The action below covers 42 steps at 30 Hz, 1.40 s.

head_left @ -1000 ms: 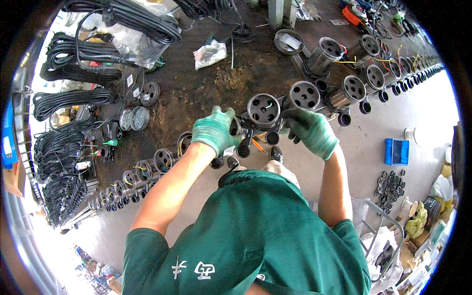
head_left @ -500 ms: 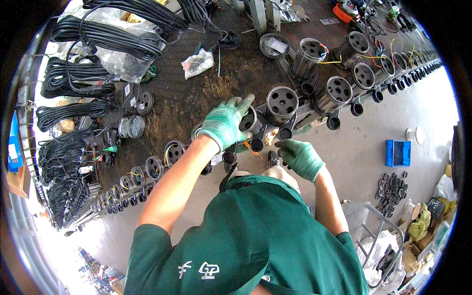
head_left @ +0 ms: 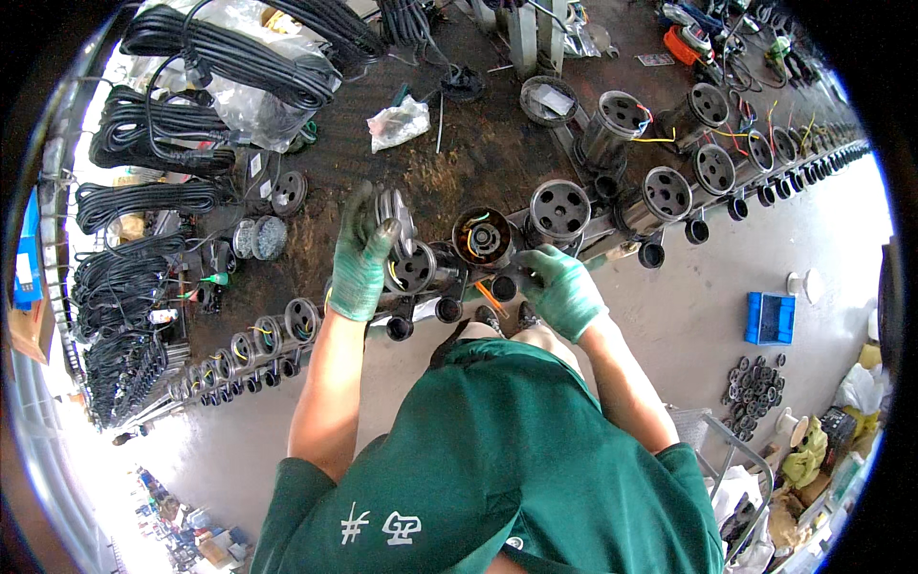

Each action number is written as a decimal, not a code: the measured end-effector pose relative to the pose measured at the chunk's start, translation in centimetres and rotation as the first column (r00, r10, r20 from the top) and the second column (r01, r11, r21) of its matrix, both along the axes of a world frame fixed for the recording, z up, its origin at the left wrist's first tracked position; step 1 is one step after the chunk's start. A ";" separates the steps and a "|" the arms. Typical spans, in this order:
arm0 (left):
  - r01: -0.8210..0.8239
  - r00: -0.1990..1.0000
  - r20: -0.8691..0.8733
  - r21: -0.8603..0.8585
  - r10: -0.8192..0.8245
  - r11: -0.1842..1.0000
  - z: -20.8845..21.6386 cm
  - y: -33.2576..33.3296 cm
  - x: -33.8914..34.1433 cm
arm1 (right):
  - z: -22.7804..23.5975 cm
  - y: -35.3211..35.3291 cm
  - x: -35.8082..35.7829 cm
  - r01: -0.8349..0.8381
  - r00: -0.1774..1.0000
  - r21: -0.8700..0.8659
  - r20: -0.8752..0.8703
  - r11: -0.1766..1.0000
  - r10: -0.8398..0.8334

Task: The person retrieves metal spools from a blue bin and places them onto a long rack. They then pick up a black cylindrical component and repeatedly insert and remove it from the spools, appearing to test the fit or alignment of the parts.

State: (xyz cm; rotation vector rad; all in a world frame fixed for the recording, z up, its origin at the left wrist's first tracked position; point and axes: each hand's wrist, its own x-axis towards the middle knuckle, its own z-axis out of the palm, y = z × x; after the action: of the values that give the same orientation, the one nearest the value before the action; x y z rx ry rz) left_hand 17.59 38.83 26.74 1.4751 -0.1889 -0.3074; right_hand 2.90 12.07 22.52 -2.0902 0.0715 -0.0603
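My left hand (head_left: 358,273), in a green-coated glove, grips a round metal end cover (head_left: 395,218), held on edge above the bench. Just right of it, a cylindrical motor housing (head_left: 482,239) has its end uncovered, showing a winding, a central round part and yellow wires. My right hand (head_left: 562,290), gloved alike, is beside that housing near its small black side outlet (head_left: 504,288). Its fingers are curled together, and anything between them is hidden. Flanking the uncovered housing are a housing with a holed cover (head_left: 559,211) and another with a yellow wire (head_left: 411,270).
Housings line the bench (head_left: 440,163) edge both ways, some with coloured wires sticking out. Bundled black cables (head_left: 143,206) fill the left. A plastic bag (head_left: 399,124) and a round dish (head_left: 549,100) lie farther back. On the floor are a blue crate (head_left: 771,319) and black rings (head_left: 754,387).
My left hand has moved left from the housing, carrying the end cover off and exposing the inside. My right hand has come up a little toward the housing. The view has shifted slightly.
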 end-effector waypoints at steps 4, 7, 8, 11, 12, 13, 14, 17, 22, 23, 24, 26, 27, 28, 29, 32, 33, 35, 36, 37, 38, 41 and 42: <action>0.037 0.998 -0.053 -0.088 -0.042 0.995 0.2 0.1 -0.9 | 0.7 2.8 2.4 0.065 0.998 -0.245 0.028 0.967 -0.060; 0.044 0.995 0.089 0.004 -0.044 0.999 -0.1 0.2 -0.5 | 0.4 3.0 4.3 0.027 0.998 -0.387 0.056 0.922 -0.005; 0.069 0.996 0.056 -0.016 -0.068 0.998 0.2 0.3 -0.5 | 0.4 2.8 5.0 -0.005 1.000 -0.474 0.012 0.881 0.012; 0.115 0.990 0.088 -0.035 -0.112 0.993 0.6 0.6 -0.4 | 1.6 2.0 6.7 -0.066 0.998 -0.592 -0.047 0.803 0.047; 0.137 0.986 0.096 -0.027 -0.134 0.990 0.3 1.0 -0.2 | 2.3 1.9 7.5 -0.121 0.990 -0.625 -0.129 0.772 0.051; 0.146 0.988 0.066 -0.094 -0.141 0.985 0.1 1.2 -0.3 | 2.9 1.9 7.9 -0.133 0.991 -0.657 -0.104 0.742 0.085; 0.155 0.988 0.036 -0.168 -0.151 0.974 -0.2 1.2 -0.6 | 3.3 1.8 8.2 -0.143 0.989 -0.693 -0.082 0.707 0.120; 0.175 0.983 -0.016 -0.223 -0.183 0.959 -1.3 1.4 -0.5 | 2.3 0.0 9.8 -0.292 0.945 -0.783 -0.147 0.550 0.292; 0.116 0.986 -0.068 -0.363 -0.151 0.925 -1.1 1.6 -1.6 | 3.0 -0.3 12.3 -0.628 0.755 -0.697 -0.440 0.346 0.485; 0.099 0.989 -0.064 -0.359 -0.130 0.928 -0.9 1.7 -1.8 | 2.8 -0.2 12.7 -0.659 0.719 -0.689 -0.460 0.300 0.521; 0.090 0.992 -0.056 -0.332 -0.115 0.939 -1.0 1.8 -1.9 | 3.2 0.2 13.2 -0.653 0.706 -0.685 -0.398 0.322 0.585; 0.064 0.996 -0.043 -0.272 -0.078 0.960 -1.3 2.3 -2.3 | 2.4 0.4 14.2 -0.665 0.655 -0.696 -0.372 0.269 0.658; 0.042 0.998 -0.039 -0.259 -0.054 0.965 -1.6 2.3 -2.7 | 2.1 0.6 14.6 -0.671 0.624 -0.700 -0.358 0.243 0.694; 0.020 0.999 -0.035 -0.246 -0.029 0.969 -2.2 2.2 -3.1 | 2.2 0.5 15.2 -0.703 0.597 -0.681 -0.408 0.206 0.690; -0.009 1.000 -0.029 -0.227 0.002 0.974 -2.8 2.2 -3.6 | 2.9 1.1 15.7 -0.723 0.572 -0.666 -0.427 0.185 0.700; -0.109 0.989 -0.121 -0.218 0.084 0.970 -3.8 1.0 -5.8 | 4.2 1.5 17.2 -0.755 0.491 -0.648 -0.456 0.102 0.742; -0.145 0.984 -0.131 -0.227 0.118 0.963 -3.8 0.2 -6.5 | 4.1 1.2 17.8 -0.755 0.464 -0.653 -0.456 0.069 0.760; -0.181 0.972 -0.188 -0.220 0.141 0.958 -3.8 -1.3 -7.4 | 3.1 0.1 18.4 -0.752 0.426 -0.654 -0.395 0.076 0.814; -0.221 0.958 -0.233 -0.224 0.168 0.949 -3.7 -2.2 -7.9 | 2.0 -0.8 18.6 -0.754 0.415 -0.647 -0.333 0.115 0.847; -0.259 0.941 -0.277 -0.226 0.193 0.939 -3.8 -3.0 -8.2 | 1.2 -1.5 18.8 -0.757 0.405 -0.635 -0.270 0.155 0.874; -0.268 0.944 -0.262 -0.253 0.201 0.930 -4.5 -3.0 -9.0 | 2.1 -1.3 19.3 -0.793 0.352 -0.598 -0.287 0.120 0.891; -0.276 0.940 -0.238 -0.118 0.242 0.954 -6.1 -4.5 -9.7 | 1.4 -2.7 19.9 -0.876 0.369 -0.412 -0.236 0.252 0.899; -0.340 0.908 -0.328 -0.213 0.260 0.916 -4.7 -5.6 -9.7 | 1.5 -3.0 20.1 -0.895 0.381 -0.338 -0.243 0.290 0.892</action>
State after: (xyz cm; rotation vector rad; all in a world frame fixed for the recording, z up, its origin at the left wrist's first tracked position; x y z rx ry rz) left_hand 7.87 33.26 22.00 1.1531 0.2327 -0.2334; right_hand 22.99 9.08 24.01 -2.2475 -1.2658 0.7024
